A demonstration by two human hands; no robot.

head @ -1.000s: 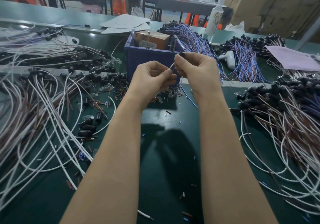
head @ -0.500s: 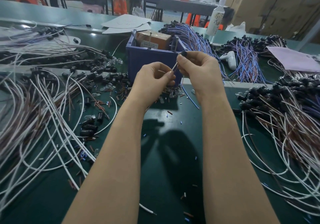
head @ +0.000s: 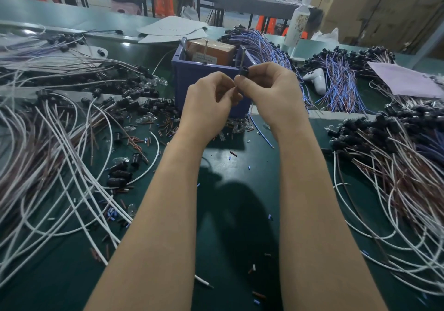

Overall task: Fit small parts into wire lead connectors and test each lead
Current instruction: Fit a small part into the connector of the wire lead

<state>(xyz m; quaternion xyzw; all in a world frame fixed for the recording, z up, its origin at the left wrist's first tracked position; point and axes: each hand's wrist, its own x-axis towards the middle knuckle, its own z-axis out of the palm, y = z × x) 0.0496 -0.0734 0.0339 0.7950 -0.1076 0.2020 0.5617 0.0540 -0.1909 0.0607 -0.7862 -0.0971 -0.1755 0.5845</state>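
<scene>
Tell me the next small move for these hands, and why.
Probably push the thin piece up into the black connector. The right hand pinches that connector at its fingertips, and the left hand pinches the thin piece just beneath it, the two nearly touching. Whether it is seated yet is too small to tell.

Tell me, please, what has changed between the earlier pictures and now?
The left hand moved in until its fingers meet the right hand, closing the gap between them. The right hand still pinches the black connector, in front of the blue bin.
</scene>
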